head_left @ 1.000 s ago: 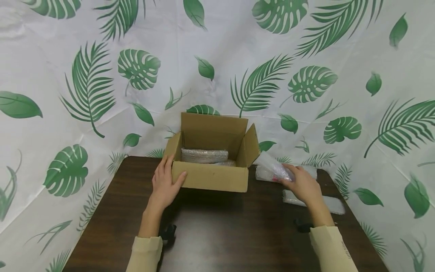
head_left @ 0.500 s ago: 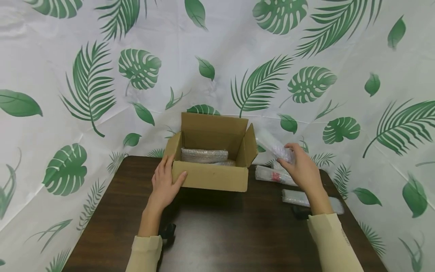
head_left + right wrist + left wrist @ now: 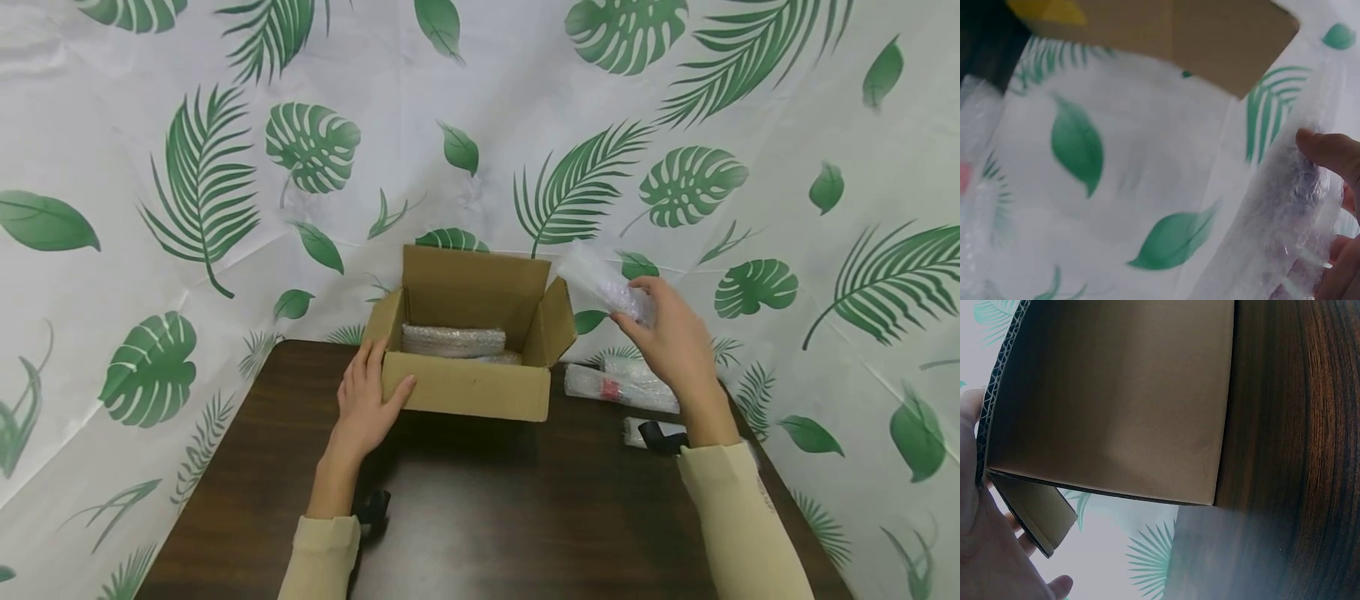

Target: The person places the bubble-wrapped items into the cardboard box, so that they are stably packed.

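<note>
A cardboard box [image 3: 465, 387] stands with its flaps raised at the back of the table. My left hand [image 3: 363, 408] holds its front left corner, thumb on the front panel and fingers along the left flap. In the left wrist view this hand [image 3: 991, 544] spans the box's corrugated edge. My right hand [image 3: 667, 333] grips one end of a bubble-wrapped package [image 3: 603, 279], raised and tilted to the right of the box. The right wrist view shows the thumb pressing the clear wrap; its contents look purplish and blurred. Inside the box lies a bubble-wrapped bundle [image 3: 453, 342].
On the table right of the box lie other bubble-wrapped packages, one with a red patch [image 3: 610, 389]. Another wrapped package [image 3: 636, 431] lies closer, partly behind my right wrist. A leaf-patterned white cloth [image 3: 480, 125] hangs behind the dark wooden table [image 3: 465, 517].
My right hand has lifted the wrapped package up off the others, uncovering the one with the red patch. My left hand stays on the box.
</note>
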Demonstrator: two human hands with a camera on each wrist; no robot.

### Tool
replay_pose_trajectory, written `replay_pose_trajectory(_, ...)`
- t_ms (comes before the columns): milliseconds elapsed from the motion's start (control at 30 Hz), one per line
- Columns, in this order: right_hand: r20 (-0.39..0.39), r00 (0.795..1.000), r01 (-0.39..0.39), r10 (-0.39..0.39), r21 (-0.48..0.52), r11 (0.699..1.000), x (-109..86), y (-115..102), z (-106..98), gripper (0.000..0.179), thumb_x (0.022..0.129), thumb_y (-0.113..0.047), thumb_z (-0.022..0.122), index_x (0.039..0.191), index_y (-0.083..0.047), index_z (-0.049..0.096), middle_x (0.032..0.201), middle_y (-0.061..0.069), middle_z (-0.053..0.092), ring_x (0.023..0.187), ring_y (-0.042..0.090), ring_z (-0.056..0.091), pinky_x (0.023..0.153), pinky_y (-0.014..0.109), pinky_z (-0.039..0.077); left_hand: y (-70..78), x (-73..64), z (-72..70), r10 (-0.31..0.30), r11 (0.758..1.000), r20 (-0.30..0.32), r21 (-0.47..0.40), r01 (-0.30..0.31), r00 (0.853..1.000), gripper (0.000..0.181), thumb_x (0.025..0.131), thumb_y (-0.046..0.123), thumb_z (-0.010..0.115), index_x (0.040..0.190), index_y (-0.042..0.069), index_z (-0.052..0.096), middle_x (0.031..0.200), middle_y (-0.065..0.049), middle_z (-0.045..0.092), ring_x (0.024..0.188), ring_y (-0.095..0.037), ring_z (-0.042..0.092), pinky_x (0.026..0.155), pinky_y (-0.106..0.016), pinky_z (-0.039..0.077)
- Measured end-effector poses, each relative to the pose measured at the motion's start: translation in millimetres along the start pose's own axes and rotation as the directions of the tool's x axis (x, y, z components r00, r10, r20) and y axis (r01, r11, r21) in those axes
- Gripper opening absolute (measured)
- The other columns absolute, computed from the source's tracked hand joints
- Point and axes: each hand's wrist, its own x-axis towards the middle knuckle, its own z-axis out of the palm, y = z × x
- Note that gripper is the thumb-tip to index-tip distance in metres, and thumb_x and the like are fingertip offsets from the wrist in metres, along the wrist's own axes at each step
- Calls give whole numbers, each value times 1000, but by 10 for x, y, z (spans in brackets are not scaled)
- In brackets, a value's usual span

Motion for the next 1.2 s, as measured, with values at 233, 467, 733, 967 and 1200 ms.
replay_pose_trajectory(233,-12,993,118,-118,-31,993,172,-390,108,55,98,-30,80,146,-12,58,145,20,65,124,45,66,98,68,52,-4,-10,-6,-1,1000,2,-6,1,1000,85,106,57,59,174,28,16,180,-18,10,163,-47,12,125,-75,10)
replay_pose_trajectory(467,40,975,221,-218,-104,970,298,-794,258,54,98,-31,80,147,-17,60,151,16,64,139,41,59,110,67,44,-16,-20,-5,0,1000,-5,-1,0,1000,85,106,58,59,173,28,17,179,-18,11,163,-48,13,125,-75,11)
replay_pose_trajectory(733,191,940,307,-282,-114,945,398,-1266,442,58,101,-37,78,152,-20,55,148,6,67,132,33,66,118,62,39,-21,-10,-15,-2,1000,-15,-12,1,1000,85,106,58,59,173,30,17,180,-17,11,163,-47,13,125,-75,11)
replay_pose_trajectory(967,343,896,335,-283,-102,937,444,-1494,692,52,107,-42,67,151,-19,53,143,7,71,121,31,72,113,61,47,-27,-1,-17,0,1000,-10,-16,-1,1000,84,106,59,59,173,30,17,180,-17,11,164,-46,12,125,-75,11)
replay_pose_trajectory(1200,527,808,318,-264,-13,948,469,-1506,1008,48,113,-39,56,155,-17,50,146,6,67,115,26,73,92,48,59,-20,15,-19,-3,1000,-2,-21,3,1000,84,106,59,59,173,30,16,180,-16,10,164,-46,12,125,-75,11)
